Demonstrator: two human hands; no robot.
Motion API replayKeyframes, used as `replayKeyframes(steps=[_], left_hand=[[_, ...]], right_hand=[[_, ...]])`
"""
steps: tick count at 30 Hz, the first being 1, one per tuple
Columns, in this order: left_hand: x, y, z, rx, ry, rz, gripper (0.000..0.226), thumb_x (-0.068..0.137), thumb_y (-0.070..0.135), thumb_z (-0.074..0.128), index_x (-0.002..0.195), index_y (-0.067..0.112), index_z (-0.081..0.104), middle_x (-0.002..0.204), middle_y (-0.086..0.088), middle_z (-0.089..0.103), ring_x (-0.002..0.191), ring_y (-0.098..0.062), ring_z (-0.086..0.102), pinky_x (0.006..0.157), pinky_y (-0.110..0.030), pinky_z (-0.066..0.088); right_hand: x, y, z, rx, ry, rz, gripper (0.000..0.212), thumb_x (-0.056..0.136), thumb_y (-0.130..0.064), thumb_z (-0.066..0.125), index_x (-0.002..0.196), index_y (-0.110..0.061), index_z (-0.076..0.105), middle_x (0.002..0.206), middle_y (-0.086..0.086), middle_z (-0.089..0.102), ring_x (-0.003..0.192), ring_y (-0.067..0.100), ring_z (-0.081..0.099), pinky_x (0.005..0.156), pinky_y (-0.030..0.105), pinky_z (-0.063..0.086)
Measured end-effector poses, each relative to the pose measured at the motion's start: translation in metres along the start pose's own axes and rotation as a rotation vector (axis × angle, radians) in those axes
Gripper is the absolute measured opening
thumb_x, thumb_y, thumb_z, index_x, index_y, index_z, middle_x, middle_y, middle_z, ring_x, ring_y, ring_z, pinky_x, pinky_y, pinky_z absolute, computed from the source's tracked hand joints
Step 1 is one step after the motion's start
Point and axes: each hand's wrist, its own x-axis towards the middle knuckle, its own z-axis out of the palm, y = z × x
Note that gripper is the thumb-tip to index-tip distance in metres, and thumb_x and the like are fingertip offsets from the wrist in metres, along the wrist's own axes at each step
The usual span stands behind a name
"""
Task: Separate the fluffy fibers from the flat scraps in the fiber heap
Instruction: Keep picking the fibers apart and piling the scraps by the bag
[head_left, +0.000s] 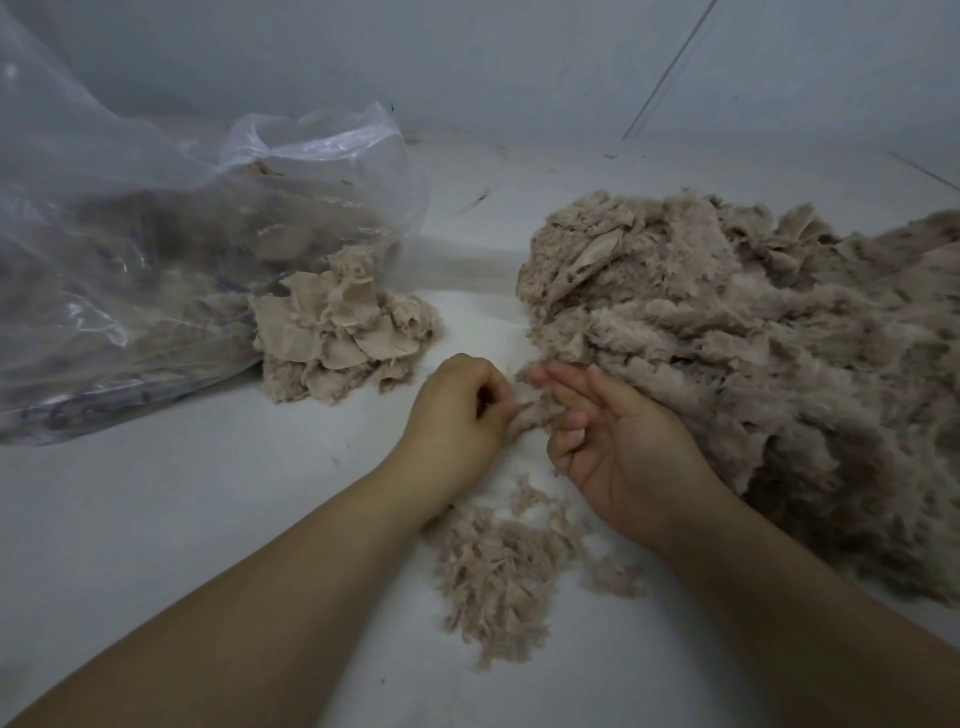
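Big fiber heap (753, 364) fills the right side of the frame, centre to lower right: mixed fluff w/ a few flat beige scraps poking out near its top. Probably the unsorted stock, kept close on the right so the hands can pull from its edge.

Clear plastic bag (156, 234), upper left, slumped open, brownish material inside; can't tell what kind through the film. Likely source or storage bag.

Flat-scrap pile (337, 338), left of centre, touching the bag's lower right edge. Mostly flat woven-looking pieces stacked loosely, so prob. the reject pile, set apart from the heap across a bare strip of pale floor (156, 519).

Fluffy pile (493, 561), bottom centre, between the two forearms: small, wispy, shredded. Looks like the sorted fluff, dropped nearest the body.

Left hand (457, 415), centre frame, back up, fingers curled, thumb and fingertips pinching a small tuft (530, 410) at the heap's near-left edge. Right hand (613, 447), just beside it, palm turned up and leftward, fingers loosely bent and a bit spread, tips touching the same tuft; whether it actually grips, can't tell. Judging by the pose, the 2 hands are teasing the tuft apart to check fluff vs scrap.

Progress: early, since the heap is far bigger than both sorted piles.
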Motion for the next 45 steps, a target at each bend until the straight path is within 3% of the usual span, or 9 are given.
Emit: replayKeyframes(steps=[9, 14, 18, 23, 31, 34, 37, 42, 45], left_hand=[[-0.002, 0.003, -0.001, -0.159, -0.023, 0.014, 0.014, 0.093, 0.009, 0.059, 0.082, 0.013, 0.051, 0.058, 0.005, 0.048, 0.051, -0.004, 0.04, 0.049, -0.015, 0.033], [-0.002, 0.004, 0.001, -0.249, -0.145, -0.053, 0.021, 0.086, 0.011, 0.072, 0.091, 0.026, 0.059, 0.071, -0.012, 0.065, 0.053, -0.006, 0.048, 0.055, -0.022, 0.04], [-0.002, 0.002, -0.003, -0.43, -0.009, -0.094, 0.013, 0.088, 0.002, 0.068, 0.078, 0.01, 0.067, 0.068, -0.025, 0.062, 0.055, -0.018, 0.049, 0.055, -0.027, 0.04], [-0.003, -0.001, -0.01, -0.679, 0.2, -0.101, 0.019, 0.089, 0.0, 0.065, 0.076, 0.013, 0.065, 0.061, -0.013, 0.054, 0.054, -0.021, 0.046, 0.051, -0.022, 0.042], [-0.004, -0.002, -0.016, -0.949, 0.38, -0.205, 0.022, 0.095, 0.0, 0.053, 0.078, 0.013, 0.058, 0.059, -0.003, 0.054, 0.051, -0.016, 0.047, 0.046, -0.024, 0.042], [-0.004, 0.002, -0.01, -0.852, 0.189, -0.179, 0.02, 0.095, -0.001, 0.055, 0.083, 0.015, 0.057, 0.06, -0.011, 0.062, 0.056, -0.025, 0.06, 0.051, -0.03, 0.049], [-0.009, 0.006, -0.004, -0.791, -0.007, -0.083, 0.02, 0.094, -0.007, 0.055, 0.094, 0.013, 0.052, 0.075, -0.029, 0.065, 0.063, -0.036, 0.058, 0.055, -0.036, 0.048], [-0.012, 0.008, -0.003, -0.749, -0.052, -0.072, 0.012, 0.091, -0.001, 0.063, 0.087, 0.008, 0.057, 0.062, -0.025, 0.061, 0.051, -0.025, 0.058, 0.049, -0.03, 0.05], [-0.013, 0.007, -0.004, -0.774, -0.046, -0.142, 0.023, 0.094, 0.002, 0.059, 0.074, 0.015, 0.061, 0.051, -0.007, 0.059, 0.045, -0.023, 0.059, 0.043, -0.029, 0.049]], right_hand=[[0.0, 0.0, -0.001, -0.016, 0.001, 0.015, 0.035, 0.104, -0.027, 0.04, 0.118, -0.001, 0.059, 0.119, 0.008, 0.067, 0.047, 0.003, 0.044, 0.042, 0.016, 0.04], [-0.001, 0.001, 0.001, -0.014, 0.0, 0.025, 0.033, 0.105, -0.026, 0.039, 0.112, -0.002, 0.06, 0.118, 0.008, 0.066, 0.045, 0.003, 0.044, 0.041, 0.015, 0.039], [-0.001, 0.0, 0.001, -0.022, 0.014, 0.025, 0.032, 0.104, -0.027, 0.04, 0.116, -0.003, 0.057, 0.128, 0.009, 0.062, 0.046, 0.003, 0.044, 0.042, 0.015, 0.04], [0.001, 0.001, 0.001, 0.006, 0.043, 0.009, 0.037, 0.103, -0.025, 0.044, 0.13, -0.001, 0.052, 0.135, 0.006, 0.056, 0.049, 0.005, 0.044, 0.043, 0.016, 0.041], [0.001, 0.0, 0.001, 0.01, 0.028, 0.02, 0.027, 0.099, -0.022, 0.049, 0.119, -0.004, 0.057, 0.133, 0.007, 0.057, 0.048, 0.004, 0.044, 0.044, 0.015, 0.04], [0.0, -0.001, 0.001, -0.004, -0.033, 0.029, 0.04, 0.076, -0.023, 0.064, 0.112, -0.003, 0.06, 0.115, 0.005, 0.065, 0.047, 0.003, 0.043, 0.042, 0.014, 0.038], [-0.003, -0.001, 0.001, -0.083, -0.13, 0.042, 0.03, 0.076, -0.022, 0.066, 0.102, -0.007, 0.063, 0.079, -0.002, 0.065, 0.044, 0.002, 0.041, 0.039, 0.012, 0.035], [-0.006, -0.001, 0.003, -0.138, -0.157, 0.03, 0.007, 0.085, -0.007, 0.059, 0.089, -0.003, 0.063, 0.06, -0.003, 0.05, 0.039, 0.001, 0.037, 0.036, 0.011, 0.031], [-0.005, -0.001, 0.004, -0.076, -0.079, 0.035, 0.015, 0.096, 0.001, 0.047, 0.084, -0.006, 0.051, 0.057, -0.002, 0.046, 0.04, 0.001, 0.037, 0.036, 0.013, 0.031]])
